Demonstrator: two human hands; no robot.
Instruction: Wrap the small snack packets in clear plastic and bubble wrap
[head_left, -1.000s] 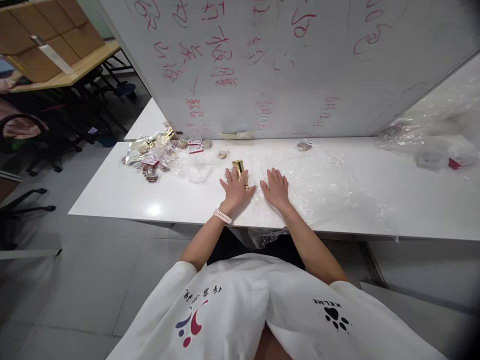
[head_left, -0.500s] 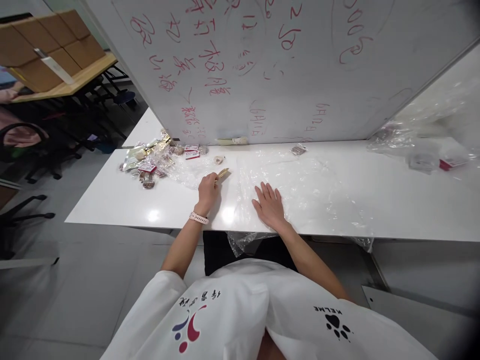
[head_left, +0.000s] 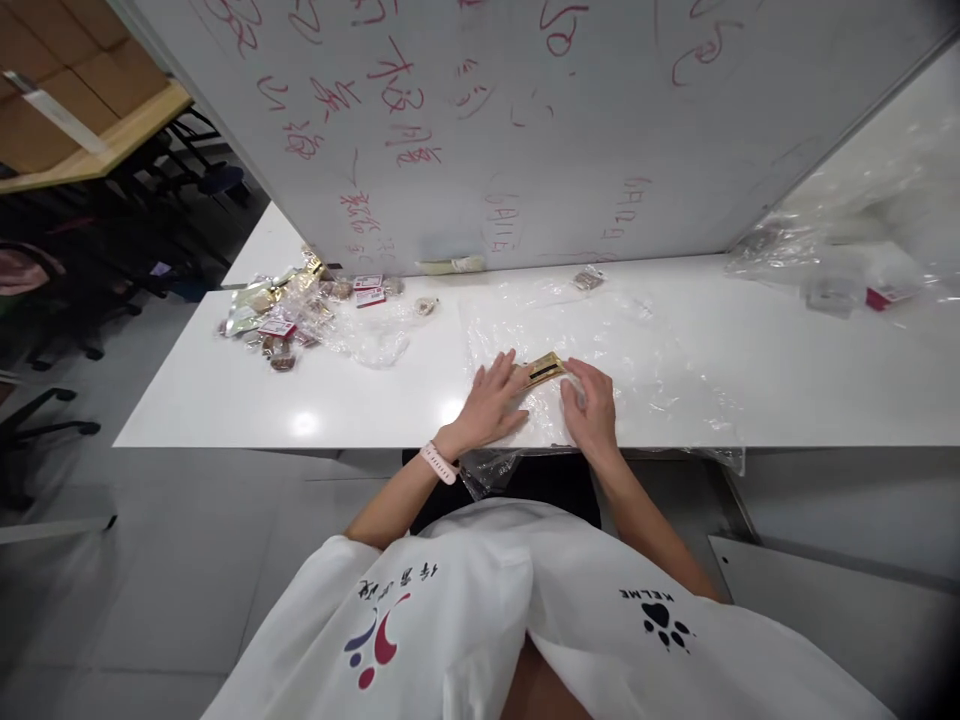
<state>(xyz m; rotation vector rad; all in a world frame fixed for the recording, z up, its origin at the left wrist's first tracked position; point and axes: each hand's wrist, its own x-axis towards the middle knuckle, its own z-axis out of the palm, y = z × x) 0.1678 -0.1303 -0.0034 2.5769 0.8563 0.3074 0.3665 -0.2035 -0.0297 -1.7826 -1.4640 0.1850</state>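
White counter (head_left: 225, 410) spans my head view, a clear plastic sheet (head_left: 660, 385) spread across it. The gold sachet (head_left: 543, 369), earlier left of that sheet, now lies on it: my left hand (head_left: 489, 403) spreads flat over one end, my right hand (head_left: 592, 408) curls at the other, grip unclear, so both seem engaged.

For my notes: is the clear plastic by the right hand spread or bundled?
Spread: the clear plastic lies wide and thin, if wrinkled, on the white table, part hanging over the front edge.
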